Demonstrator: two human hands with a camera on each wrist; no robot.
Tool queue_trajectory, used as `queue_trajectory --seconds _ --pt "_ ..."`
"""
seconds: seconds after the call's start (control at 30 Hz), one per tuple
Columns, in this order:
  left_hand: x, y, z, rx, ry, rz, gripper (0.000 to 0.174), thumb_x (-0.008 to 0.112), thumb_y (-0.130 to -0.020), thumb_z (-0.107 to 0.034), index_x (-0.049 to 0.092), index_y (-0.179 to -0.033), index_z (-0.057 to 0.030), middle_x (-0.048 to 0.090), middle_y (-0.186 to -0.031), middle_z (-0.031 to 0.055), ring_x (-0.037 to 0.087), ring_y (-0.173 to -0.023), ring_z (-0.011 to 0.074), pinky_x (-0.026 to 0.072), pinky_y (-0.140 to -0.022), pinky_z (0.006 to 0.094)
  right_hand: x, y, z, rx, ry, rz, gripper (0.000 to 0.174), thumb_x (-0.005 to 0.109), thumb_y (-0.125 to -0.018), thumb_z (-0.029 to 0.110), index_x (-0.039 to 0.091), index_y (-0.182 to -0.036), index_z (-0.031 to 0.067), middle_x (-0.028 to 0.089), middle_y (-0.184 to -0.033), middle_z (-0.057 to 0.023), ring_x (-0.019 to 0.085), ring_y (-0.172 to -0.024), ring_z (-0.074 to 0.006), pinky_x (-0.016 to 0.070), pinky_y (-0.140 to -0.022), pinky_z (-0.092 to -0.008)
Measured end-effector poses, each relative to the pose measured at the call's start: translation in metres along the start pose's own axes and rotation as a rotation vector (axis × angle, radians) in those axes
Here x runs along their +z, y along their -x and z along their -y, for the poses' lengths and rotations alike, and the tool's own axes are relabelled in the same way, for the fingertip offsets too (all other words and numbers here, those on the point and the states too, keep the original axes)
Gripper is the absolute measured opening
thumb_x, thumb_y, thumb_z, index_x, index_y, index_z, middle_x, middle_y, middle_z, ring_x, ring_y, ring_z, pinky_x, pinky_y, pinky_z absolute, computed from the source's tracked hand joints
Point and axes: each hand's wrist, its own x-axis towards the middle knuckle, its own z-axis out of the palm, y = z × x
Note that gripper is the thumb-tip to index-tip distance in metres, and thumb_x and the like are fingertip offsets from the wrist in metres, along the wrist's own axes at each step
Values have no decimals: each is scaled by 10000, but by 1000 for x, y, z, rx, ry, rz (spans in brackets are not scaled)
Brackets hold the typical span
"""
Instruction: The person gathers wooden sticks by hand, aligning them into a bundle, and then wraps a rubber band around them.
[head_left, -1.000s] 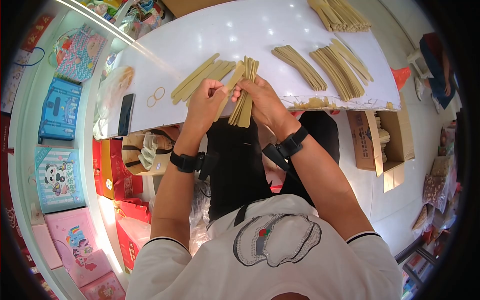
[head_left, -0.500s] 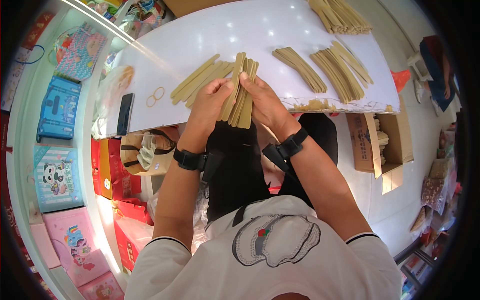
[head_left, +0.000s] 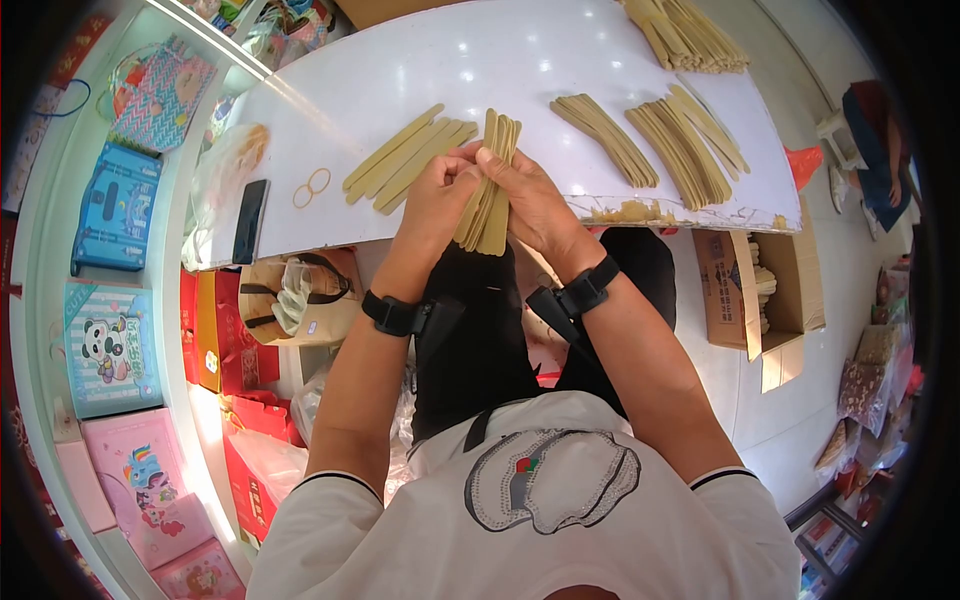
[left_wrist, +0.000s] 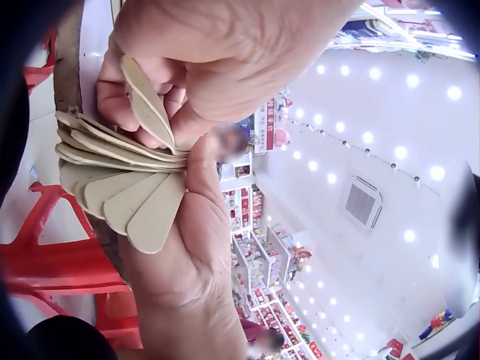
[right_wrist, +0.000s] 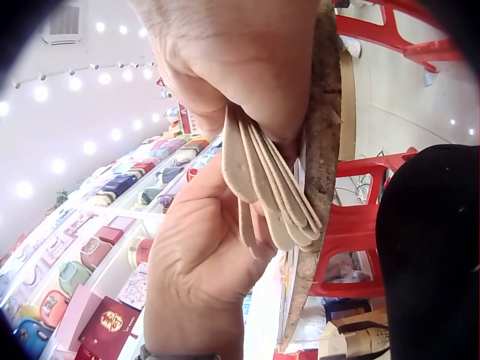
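A fanned bunch of flat wooden craft sticks [head_left: 490, 225] stands between both hands at the table's near edge. My right hand [head_left: 535, 200] grips the bunch, its thumb pressed across the sticks. From the other side my left hand [head_left: 440, 205] pinches a single stick [left_wrist: 148, 109], angled away from the fan in the left wrist view. In the right wrist view the lower ends of the sticks [right_wrist: 259, 187] spread apart below the right hand. Several loose sticks [head_left: 385, 155] lie on the table just beyond the left hand.
On the white table [head_left: 480, 60], two rubber bands [head_left: 311, 188] and a phone [head_left: 250, 222] lie at left. More stick piles [head_left: 605, 140] [head_left: 680, 150] lie at right, a larger pile [head_left: 690, 38] far right. An open carton [head_left: 730, 285] stands below.
My left hand brought a separate stick rightward against the bunch. Its fingers have since shifted closer to the right thumb. The right hand keeps its grip in nearly the same place.
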Motion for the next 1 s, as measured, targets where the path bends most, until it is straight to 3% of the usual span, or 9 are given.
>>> queue_trajectory --seconds 0.23,0.37,0.53,0.63,0.73,1.0 --pt "-1 10 1 329 -323 -23 258 651 -997 -226 606 -1078 15 655 -948 76 611 -842 150 508 -791 288 1 1 2 17 -43 15 310 537 -1074 240 492 -1260 -4 631 -1181 -136 673 -1058 -233 594 -933 -374" --pt "-17 26 -13 311 -550 -79 264 660 -983 -242 649 -1049 14 669 -932 89 613 -826 180 505 -785 325 4 4 4 37 -10 -50 278 530 -1077 240 491 -1207 -3 634 -1128 -138 675 -1031 -247 592 -919 -387" --pt "-78 6 -14 284 -753 -277 247 664 -965 -232 683 -1016 9 669 -926 111 628 -825 204 505 -768 326 1 1 2 21 37 -88 186 535 -1077 245 553 -1078 59 623 -954 -64 668 -927 -206 593 -898 -377" --pt "-103 -10 -13 378 -880 -304 215 668 -943 -212 695 -1023 -14 670 -923 133 637 -823 242 507 -763 339 2 0 1 11 25 -82 177 534 -1077 246 550 -1058 71 607 -923 -46 654 -883 -191 590 -896 -371" --pt "-106 -21 -11 439 -895 -225 187 667 -926 -186 702 -1024 -31 668 -922 151 644 -829 282 511 -764 366 2 0 2 15 32 -84 175 535 -1077 245 551 -1051 73 603 -921 -43 648 -876 -186 589 -900 -370" --pt "-99 -38 4 355 -1088 -173 161 677 -895 -176 675 -949 -25 672 -923 160 655 -862 336 516 -778 416 -4 -2 -2 -11 25 -74 235 565 -1062 242 503 -1122 24 608 -967 -92 668 -910 -230 595 -846 -376"
